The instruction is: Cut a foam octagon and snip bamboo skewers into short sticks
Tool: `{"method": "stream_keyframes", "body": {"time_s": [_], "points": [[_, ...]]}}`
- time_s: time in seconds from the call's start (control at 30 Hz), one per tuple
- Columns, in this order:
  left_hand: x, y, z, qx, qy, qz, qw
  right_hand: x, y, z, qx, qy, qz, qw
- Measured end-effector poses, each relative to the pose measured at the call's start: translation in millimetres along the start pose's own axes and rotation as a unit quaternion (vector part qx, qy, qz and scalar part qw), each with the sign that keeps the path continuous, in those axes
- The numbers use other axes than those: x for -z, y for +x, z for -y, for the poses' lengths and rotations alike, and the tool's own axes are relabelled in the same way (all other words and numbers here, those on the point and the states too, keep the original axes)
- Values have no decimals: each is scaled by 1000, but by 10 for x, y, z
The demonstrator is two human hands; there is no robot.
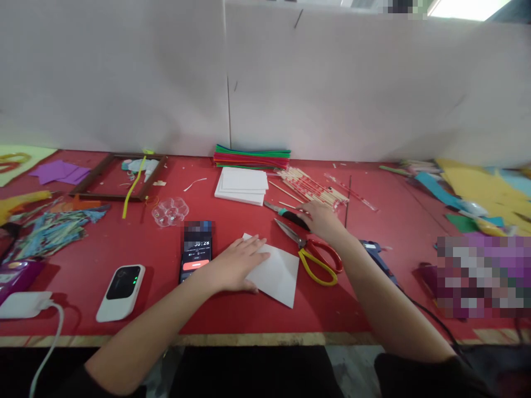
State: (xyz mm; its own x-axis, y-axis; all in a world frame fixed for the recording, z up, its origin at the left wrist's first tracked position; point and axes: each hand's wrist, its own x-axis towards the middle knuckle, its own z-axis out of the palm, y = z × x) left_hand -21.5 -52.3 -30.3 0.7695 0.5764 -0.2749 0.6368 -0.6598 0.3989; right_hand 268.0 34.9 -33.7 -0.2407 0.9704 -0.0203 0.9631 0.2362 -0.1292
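A: Left hand [240, 264]?
B: Spread, palm down, fingers apart on one white card [276, 273], right of the phone [196, 251].
A: Right hand [321, 221]?
B: Fingers bent at the handle end of the knife [295, 219]. Can't tell whether they close on it.
A: Bearings?
B: Card flat on the red table [166, 309], skewed, its left part covered; long axis unclear. Knife lies beyond it, tip up-left towards the card stack [241, 185], long axis slanting down-right to the hand.
A: Count?
B: One knife, one phone, one stack, one pair of scissors [309, 251], tips up-left, between card and right forearm.
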Motion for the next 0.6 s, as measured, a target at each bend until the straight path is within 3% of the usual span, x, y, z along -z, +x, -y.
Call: {"method": "stream_keyframes", "body": {"time_s": [0.17, 0.4, 0.6], "points": [[-22, -48, -58, -3, 15, -28, 999, -11, 263, -23, -49, -55, 29, 997], [-190, -80, -150, 9, 26, -84, 996, -37, 400, 3, -39, -128, 95, 986], [-265, -161, -222, 41, 27, -82, 995, 86, 486, 27, -23, -120, 76, 990]]}}
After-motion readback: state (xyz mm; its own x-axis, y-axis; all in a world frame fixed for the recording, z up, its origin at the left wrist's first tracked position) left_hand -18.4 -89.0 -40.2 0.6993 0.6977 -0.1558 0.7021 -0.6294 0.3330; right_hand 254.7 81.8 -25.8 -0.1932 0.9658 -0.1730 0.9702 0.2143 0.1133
